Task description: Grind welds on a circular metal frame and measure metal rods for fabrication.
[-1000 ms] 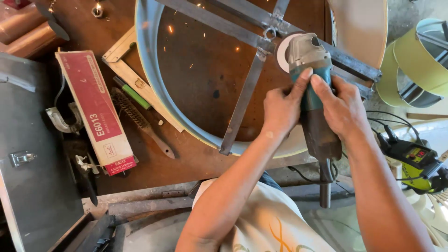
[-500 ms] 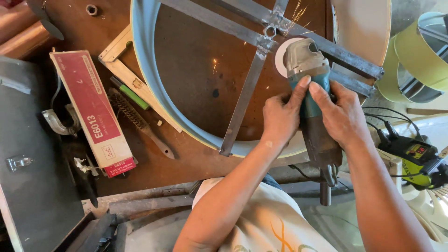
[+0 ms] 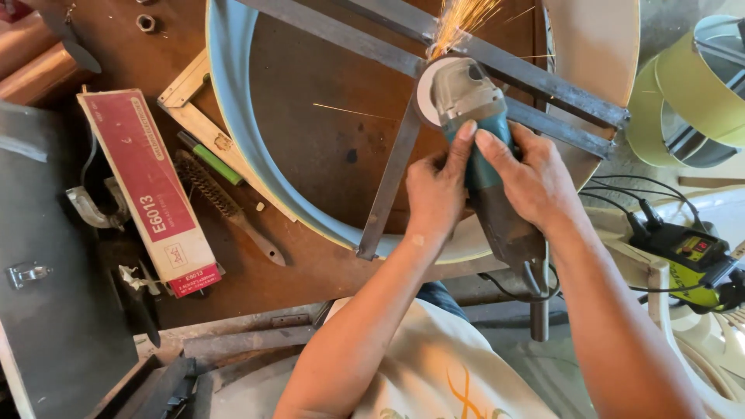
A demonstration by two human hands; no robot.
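Currently steel frame (image 3: 497, 58) lies across the pale round rim (image 3: 233, 147) on the brown bench (image 3: 310, 271). Angle grinder (image 3: 477, 147) rests on a bar, sparking. Left hand (image 3: 436, 194) and right hand (image 3: 531, 180) wrap its body; disc contact point probably hidden.

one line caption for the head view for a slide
Both hands, left hand and right hand, grip an angle grinder throwing sparks off a steel bar frame.
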